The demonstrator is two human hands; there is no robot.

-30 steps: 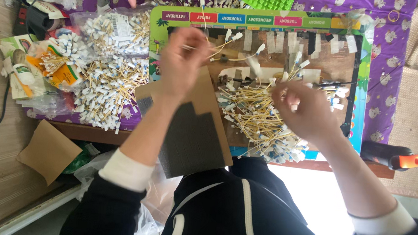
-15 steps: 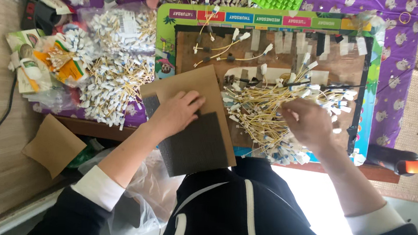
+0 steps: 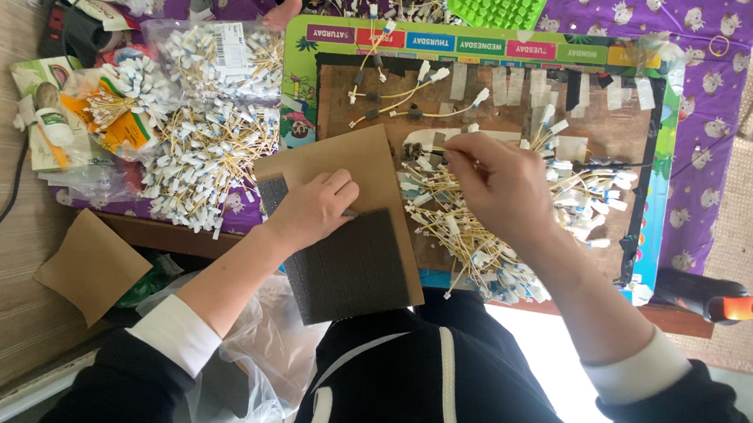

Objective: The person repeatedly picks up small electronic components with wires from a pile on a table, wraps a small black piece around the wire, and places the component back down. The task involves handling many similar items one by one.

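I see the left hand (image 3: 312, 208) pressing flat the cardboard sheet (image 3: 345, 160); the right hand (image 3: 497, 187) pinches, probably, one tagged wire (image 3: 426, 149) from the pile (image 3: 473, 233).

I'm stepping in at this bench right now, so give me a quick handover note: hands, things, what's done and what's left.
Left hand: flat on the cardboard sheet with dark foam pad.
Right hand: fingers pinched, apparently on a thin tagged wire, over the loose pile of wires on the wooden board.
Done: a few wires lie apart at the board's top.
Left: the pile, plus bagged wires on the left.
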